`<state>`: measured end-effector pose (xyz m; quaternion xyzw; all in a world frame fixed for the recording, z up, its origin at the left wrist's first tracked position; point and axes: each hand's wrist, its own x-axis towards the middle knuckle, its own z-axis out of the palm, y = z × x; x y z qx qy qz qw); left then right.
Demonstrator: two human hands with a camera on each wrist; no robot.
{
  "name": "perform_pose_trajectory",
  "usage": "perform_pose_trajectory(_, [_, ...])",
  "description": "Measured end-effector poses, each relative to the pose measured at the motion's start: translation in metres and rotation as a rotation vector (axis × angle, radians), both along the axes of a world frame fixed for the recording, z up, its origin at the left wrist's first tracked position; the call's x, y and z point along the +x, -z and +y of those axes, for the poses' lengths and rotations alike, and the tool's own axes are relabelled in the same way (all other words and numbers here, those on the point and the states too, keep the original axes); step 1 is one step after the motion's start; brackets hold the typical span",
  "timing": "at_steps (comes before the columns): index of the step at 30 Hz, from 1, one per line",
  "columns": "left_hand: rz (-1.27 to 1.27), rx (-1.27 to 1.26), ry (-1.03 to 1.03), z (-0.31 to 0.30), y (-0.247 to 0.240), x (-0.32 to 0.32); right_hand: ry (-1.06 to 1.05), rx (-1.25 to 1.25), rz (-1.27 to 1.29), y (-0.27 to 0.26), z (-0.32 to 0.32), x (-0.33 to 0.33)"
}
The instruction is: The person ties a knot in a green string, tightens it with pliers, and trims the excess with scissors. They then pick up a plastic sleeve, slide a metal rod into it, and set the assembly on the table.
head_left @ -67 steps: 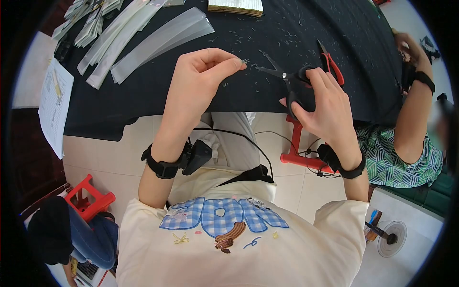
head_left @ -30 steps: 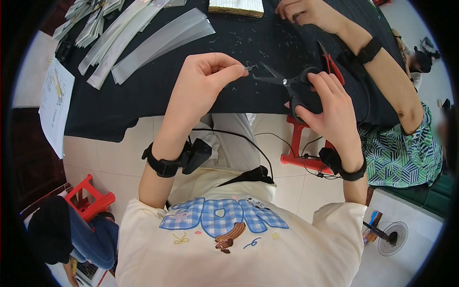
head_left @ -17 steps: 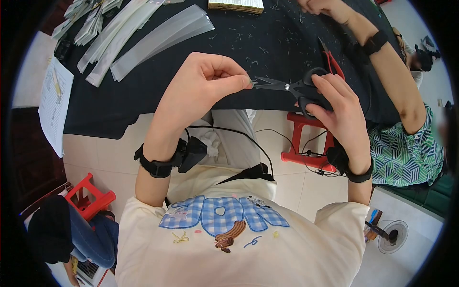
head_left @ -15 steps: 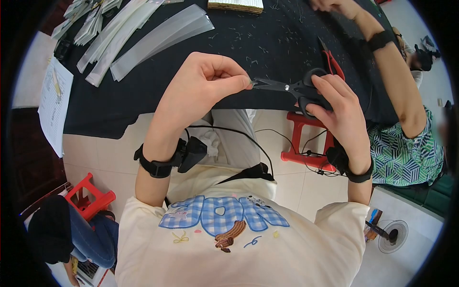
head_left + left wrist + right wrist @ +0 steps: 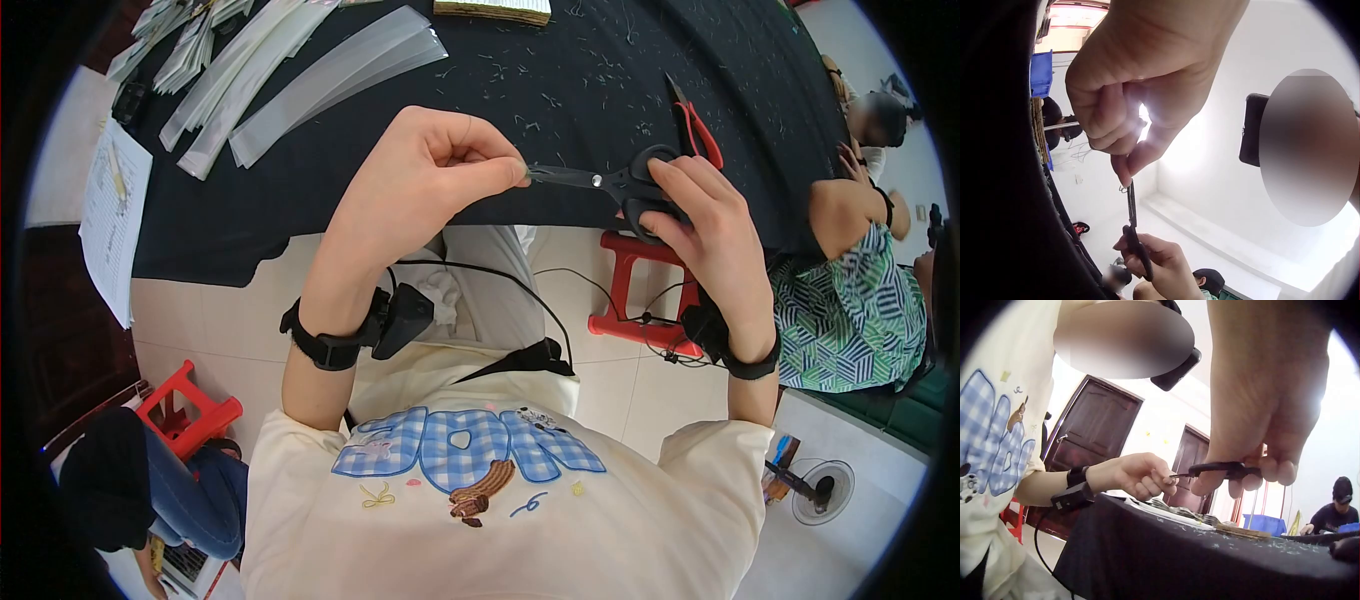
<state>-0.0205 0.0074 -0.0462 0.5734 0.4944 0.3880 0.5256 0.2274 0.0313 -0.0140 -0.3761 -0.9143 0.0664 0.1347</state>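
Note:
Between thumb and forefinger, my left hand [image 5: 425, 185] pinches a tiny greenish piece [image 5: 527, 175], mostly hidden by the fingertips. My right hand [image 5: 708, 225] grips black scissors [image 5: 597, 181] by the handles. Their blades are closed together, with the tips right at the left fingertips. In the left wrist view the scissors [image 5: 1133, 219] meet the pinched fingertips, where thin loose loops [image 5: 1123, 189] stick out. The right wrist view shows the left hand [image 5: 1142, 475] at the blade tips and the right hand [image 5: 1260, 425] around the handles.
Small clippings [image 5: 550, 100] lie scattered over the black tablecloth [image 5: 620, 60]. Clear plastic sleeves [image 5: 340, 80] and a paper sheet [image 5: 115, 220] are at the left. Red-handled cutters [image 5: 700, 135] lie beyond my right hand. A person in a patterned garment [image 5: 850, 310] sits at the right.
The scissors' blades, spread apart earlier, have closed and come to the left fingertips. Both hands have moved slightly. The other person's arm, which reached over the table, has drawn back to the right.

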Motion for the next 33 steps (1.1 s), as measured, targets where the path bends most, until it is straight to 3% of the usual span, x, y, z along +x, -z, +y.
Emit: perform_pose_trajectory(33, [-0.043, -0.036, -0.093, -0.003, 0.0019, 0.0086, -0.043, 0.134, -0.084, 0.0084, -0.002, 0.0065])
